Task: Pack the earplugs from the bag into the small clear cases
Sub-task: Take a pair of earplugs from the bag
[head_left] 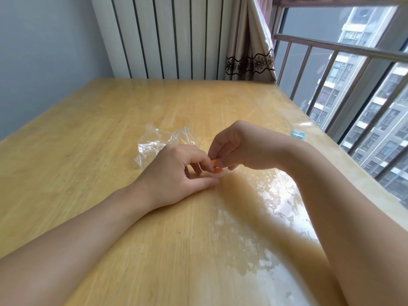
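A crumpled clear plastic bag (pixel 163 142) lies on the wooden table (pixel 110 120) just behind my left hand. An orange earplug (pixel 215 164) shows between my two hands, and my right hand (pixel 240 146) pinches it from above. Under it a small clear case (pixel 221 174) sits on the table. My left hand (pixel 178 173) holds that case between thumb and curled fingers. My fingers hide most of the case. A second small case with teal earplugs (pixel 297 135) lies far right near the table edge.
The table's right edge runs along a window with a metal railing (pixel 331 47). A radiator (pixel 167 36) and a curtain (pixel 249 40) stand behind the far edge. Glare patches cover the table's near right part.
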Demonstrator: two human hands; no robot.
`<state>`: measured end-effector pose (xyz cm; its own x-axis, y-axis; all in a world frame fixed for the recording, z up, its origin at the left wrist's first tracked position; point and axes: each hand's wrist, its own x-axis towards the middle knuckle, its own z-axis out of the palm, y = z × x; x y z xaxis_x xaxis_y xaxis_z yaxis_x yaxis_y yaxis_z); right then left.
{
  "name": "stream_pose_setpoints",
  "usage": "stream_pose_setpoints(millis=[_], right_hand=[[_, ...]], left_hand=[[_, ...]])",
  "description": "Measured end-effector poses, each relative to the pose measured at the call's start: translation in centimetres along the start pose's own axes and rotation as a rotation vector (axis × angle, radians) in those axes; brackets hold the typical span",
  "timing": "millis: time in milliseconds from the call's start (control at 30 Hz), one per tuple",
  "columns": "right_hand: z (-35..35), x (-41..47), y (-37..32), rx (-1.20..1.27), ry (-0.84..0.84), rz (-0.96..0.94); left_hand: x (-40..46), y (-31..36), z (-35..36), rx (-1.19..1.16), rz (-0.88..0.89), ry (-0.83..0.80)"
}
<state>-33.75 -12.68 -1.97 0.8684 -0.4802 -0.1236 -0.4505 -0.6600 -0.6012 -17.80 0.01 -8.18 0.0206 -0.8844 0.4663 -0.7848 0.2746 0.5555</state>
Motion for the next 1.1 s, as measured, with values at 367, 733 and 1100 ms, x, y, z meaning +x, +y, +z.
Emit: stream_pose_setpoints(millis=[367,733,1100], right_hand=[[-0.52,-0.54,-0.34,0.048,0.080,0.030],[-0.01,-0.47,-0.73,-0.141,-0.006,0.064],[0.35,-0.07,-0.36,-0.159,0.019,0.038]], left_hand=[[-0.07,-0.38,0.14,0.084,0.042,-0.068],[0.05,-0.10,0.30,0.049,0.077,-0.057],[-0.08,-0.12,0.31,0.054,0.022,-0.031]])
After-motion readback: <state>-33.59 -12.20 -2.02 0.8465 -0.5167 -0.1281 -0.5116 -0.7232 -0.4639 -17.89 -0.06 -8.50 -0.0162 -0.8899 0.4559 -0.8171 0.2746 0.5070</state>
